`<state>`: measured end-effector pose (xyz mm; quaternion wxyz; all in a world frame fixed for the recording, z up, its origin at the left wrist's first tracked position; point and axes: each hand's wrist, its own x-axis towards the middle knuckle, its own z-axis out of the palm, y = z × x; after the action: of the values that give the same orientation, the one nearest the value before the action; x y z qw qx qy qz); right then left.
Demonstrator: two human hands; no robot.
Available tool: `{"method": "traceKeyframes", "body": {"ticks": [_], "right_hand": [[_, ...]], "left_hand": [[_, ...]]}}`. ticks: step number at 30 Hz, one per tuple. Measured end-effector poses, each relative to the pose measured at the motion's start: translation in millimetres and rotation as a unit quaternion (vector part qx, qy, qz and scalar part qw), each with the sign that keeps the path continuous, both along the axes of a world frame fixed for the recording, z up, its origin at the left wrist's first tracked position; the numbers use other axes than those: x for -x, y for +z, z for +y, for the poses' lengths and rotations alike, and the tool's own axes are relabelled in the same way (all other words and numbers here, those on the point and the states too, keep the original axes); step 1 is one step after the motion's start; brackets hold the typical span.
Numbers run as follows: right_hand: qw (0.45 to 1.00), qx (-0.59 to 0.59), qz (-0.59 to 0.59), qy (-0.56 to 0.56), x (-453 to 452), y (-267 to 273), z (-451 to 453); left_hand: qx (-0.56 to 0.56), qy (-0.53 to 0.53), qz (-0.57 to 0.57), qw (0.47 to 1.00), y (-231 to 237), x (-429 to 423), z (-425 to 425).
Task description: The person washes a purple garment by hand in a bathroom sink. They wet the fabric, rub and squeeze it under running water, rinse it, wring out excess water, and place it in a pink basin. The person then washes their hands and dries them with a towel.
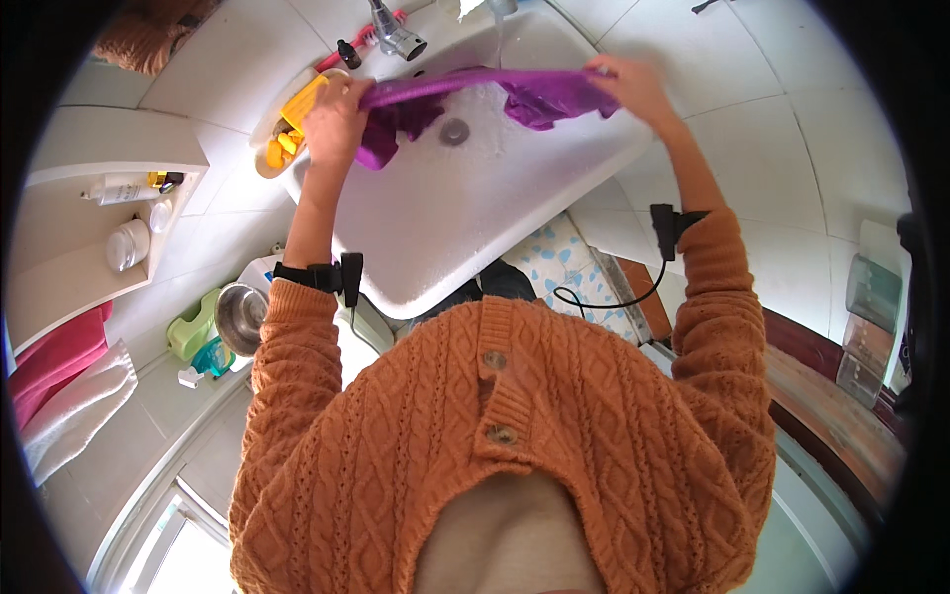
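A wet-looking purple cloth (475, 80) is stretched from side to side over the white sink (445, 215), its edge taut and loose folds hanging below. My left hand (334, 122) grips its left end beside the sink's left wall. At the other end, my right hand (627, 85) pinches the cloth near the sink's far right rim. Water (500, 44) falls in a thin stream behind the taut edge. The drain (454, 132) shows between the two hanging parts of the cloth.
A chrome faucet fitting (401, 41), a small dark bottle (348, 54) and a red toothbrush (371, 31) lie along the back ledge. Yellow items fill a soap tray (269, 160) at the left. A metal basin (242, 318) is lower left; a black cable (616, 306) hangs from the right wrist strap.
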<state>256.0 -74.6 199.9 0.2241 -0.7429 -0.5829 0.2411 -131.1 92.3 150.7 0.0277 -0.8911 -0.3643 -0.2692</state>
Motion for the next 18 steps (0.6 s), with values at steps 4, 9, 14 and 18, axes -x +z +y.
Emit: {"method": "traceKeyframes", "body": {"ticks": [4, 9, 14, 18], "right_hand": [[0.982, 0.131, -0.118, 0.072, 11, -81, -11], [0.952, 0.072, -0.254, 0.155, 68, -127, -20], [0.935, 0.114, -0.206, 0.266, 127, -170, -3], [0.948, 0.111, -0.270, 0.128, 133, -190, 6]], "left_hand": [[0.136, -0.020, 0.192, 0.972, -65, 8, -26], [0.197, -0.132, 0.223, 0.946, -126, -5, -62], [0.286, -0.166, 0.192, 0.924, -163, -60, -98], [0.246, -0.043, 0.214, 0.944, -173, -78, -87]]}}
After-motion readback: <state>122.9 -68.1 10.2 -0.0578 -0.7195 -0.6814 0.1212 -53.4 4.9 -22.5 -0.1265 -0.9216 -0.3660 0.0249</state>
